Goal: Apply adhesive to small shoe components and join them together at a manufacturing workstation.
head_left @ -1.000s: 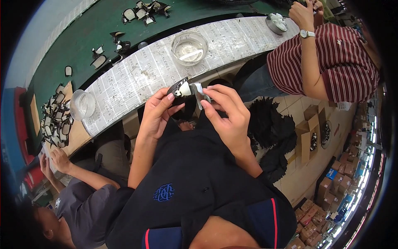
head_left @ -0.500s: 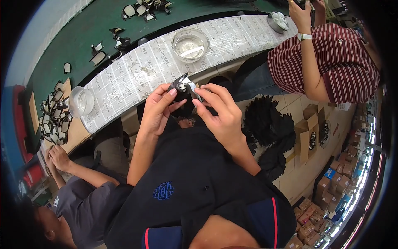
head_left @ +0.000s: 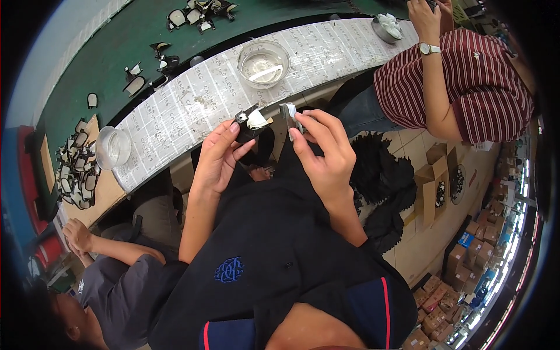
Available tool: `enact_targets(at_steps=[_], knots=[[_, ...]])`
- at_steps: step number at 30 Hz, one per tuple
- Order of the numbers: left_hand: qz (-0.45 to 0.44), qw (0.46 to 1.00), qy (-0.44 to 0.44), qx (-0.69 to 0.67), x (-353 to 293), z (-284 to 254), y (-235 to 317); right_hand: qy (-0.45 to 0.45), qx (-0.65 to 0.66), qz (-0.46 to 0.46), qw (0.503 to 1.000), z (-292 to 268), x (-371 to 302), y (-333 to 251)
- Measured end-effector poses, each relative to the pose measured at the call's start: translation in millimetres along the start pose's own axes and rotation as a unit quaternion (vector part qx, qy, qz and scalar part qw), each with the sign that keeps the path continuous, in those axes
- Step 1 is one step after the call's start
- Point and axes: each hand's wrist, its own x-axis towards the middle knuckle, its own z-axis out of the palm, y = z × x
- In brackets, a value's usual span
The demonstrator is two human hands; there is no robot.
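My left hand (head_left: 223, 150) is closed on a small black shoe upper (head_left: 245, 132), which has a white piece (head_left: 256, 119) sitting in its opening. To its right, my right hand (head_left: 324, 149) pinches a thin, curved grey-and-white piece (head_left: 286, 115) between thumb and fingers; its exact kind does not show. A gap separates this piece from the shoe upper. Both hands are in front of my chest, just off the near edge of the paper-covered bench (head_left: 175, 116). Beyond them stands a clear round bowl (head_left: 263, 80) with a white strip inside.
A second clear tub (head_left: 113, 148) stands by a pile of black shoe parts (head_left: 79, 169) at left. More parts (head_left: 198, 14) lie on the green surface (head_left: 116, 52). Co-workers sit on both sides. Black material (head_left: 379, 175) and an open carton (head_left: 431, 184) are on the floor at right.
My right hand has drawn the curved piece up and to the right, away from the shoe upper. In my left hand the upper has turned, showing more of its white piece.
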Motion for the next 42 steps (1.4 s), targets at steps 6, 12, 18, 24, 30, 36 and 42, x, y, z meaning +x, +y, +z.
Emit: enact_targets(at_steps=[6,12,18,24,30,36,42], knots=[[-0.011,1.000,0.015,-0.008,-0.5,1.6,1.2,0.005,0.029,0.009,1.000,-3.6,1.6,-3.7],[-0.007,1.000,0.007,0.006,3.1,5.5,4.9,-0.040,0.032,-0.010,0.999,4.5,1.8,-8.2],[0.047,0.998,0.002,0.040,7.4,2.8,6.4,0.013,-0.020,-0.008,1.000,-10.8,6.8,2.1],[0.585,0.761,0.152,0.237,36.0,62.1,86.5,0.057,-0.029,0.019,0.998,-34.7,6.1,13.9],[0.817,0.394,0.135,0.399,147.5,185.2,206.9,0.061,-0.019,0.036,0.997,-38.9,2.9,10.9],[0.535,0.515,0.120,0.659,245.8,110.5,205.6,0.057,0.001,0.082,0.995,-43.2,-8.0,17.0],[0.126,0.475,0.356,0.795,202.8,-115.8,172.2,0.032,0.034,0.102,0.994,-38.3,-4.5,31.4]])
